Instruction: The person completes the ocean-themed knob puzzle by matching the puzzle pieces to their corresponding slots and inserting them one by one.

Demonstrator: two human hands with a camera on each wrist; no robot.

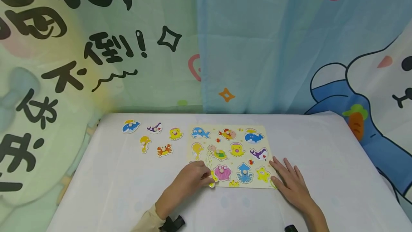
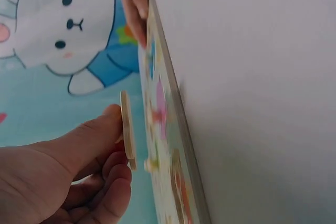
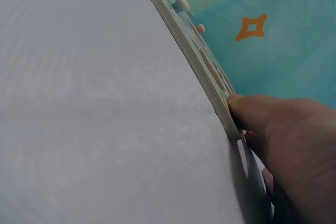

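A white-covered table (image 1: 322, 146) carries a puzzle board (image 1: 206, 129) and, left of it, five loose animal pieces (image 1: 151, 137).

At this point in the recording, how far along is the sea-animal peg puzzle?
Five pieces, among them a whale and a crab, lie on the table left of the puzzle board. The left hand holds a yellow piece off the board's near-left corner; the right hand rests flat at its near-right corner. About nine pieces sit in the board.

The left hand (image 2: 63, 177) pinches a thin wooden piece (image 2: 127, 129) just beside the puzzle board (image 2: 170, 114). The board lies on the white worktop (image 2: 262, 87). Other fingers (image 2: 134, 3) touch its far edge.
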